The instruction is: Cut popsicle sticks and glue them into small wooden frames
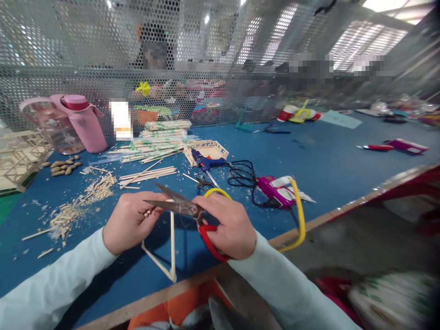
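My right hand (231, 224) is wrapped round the red and yellow handles of the scissors (185, 206), whose dark blades are parted and point left. Pinched in my left hand (132, 221) is a small frame of pale sticks (173, 243), which hangs below the fingers over the table's front part. The blades lie over the left fingertips, close to the top of the frame. Short stick ends show between the left fingers.
Stick scraps (68, 215) and peanuts (63, 166) lie at left, near a pink bottle (87, 126). Bundled sticks (158, 142), a blue glue gun (208, 160) and a purple-white tool (278, 190) with black cable are beyond my hands. The wooden table edge (154, 300) is nearest me.
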`<control>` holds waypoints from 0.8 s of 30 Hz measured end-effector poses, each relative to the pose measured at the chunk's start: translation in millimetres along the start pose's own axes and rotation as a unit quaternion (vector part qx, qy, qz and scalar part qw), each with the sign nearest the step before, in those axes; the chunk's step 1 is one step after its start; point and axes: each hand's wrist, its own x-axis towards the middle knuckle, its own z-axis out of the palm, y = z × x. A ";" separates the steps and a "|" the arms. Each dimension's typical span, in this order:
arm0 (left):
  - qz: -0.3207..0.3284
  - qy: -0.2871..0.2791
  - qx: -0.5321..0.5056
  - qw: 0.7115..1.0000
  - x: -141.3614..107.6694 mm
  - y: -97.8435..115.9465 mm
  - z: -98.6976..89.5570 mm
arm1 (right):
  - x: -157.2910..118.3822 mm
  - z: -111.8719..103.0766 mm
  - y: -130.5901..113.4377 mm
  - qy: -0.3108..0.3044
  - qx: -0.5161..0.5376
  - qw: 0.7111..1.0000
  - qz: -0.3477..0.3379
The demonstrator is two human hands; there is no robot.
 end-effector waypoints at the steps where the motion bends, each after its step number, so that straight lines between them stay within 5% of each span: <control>1: 0.000 -0.001 -0.001 1.000 0.2 0.2 -0.1 | 0.3 -0.5 -0.1 0.000 0.001 1.000 0.000; 7: -0.010 -0.025 0.001 1.000 3.3 4.0 -1.6 | -2.0 -2.3 2.2 -0.001 0.018 1.000 -0.007; 13: -0.035 -0.020 0.010 0.999 3.3 5.5 -1.5 | -4.4 0.1 1.5 -0.030 0.079 0.991 0.106; 17: -0.035 -0.021 0.015 0.999 1.4 4.4 -0.9 | -1.0 1.0 -2.2 -0.039 0.088 0.992 0.081; 21: -0.116 0.025 0.035 0.992 2.4 2.5 -2.8 | 0.2 -1.8 -5.8 -0.023 0.123 0.984 0.128; 24: -0.195 0.069 0.039 0.978 4.1 -1.0 -5.1 | -0.6 -7.2 -9.2 -0.020 0.239 0.942 0.236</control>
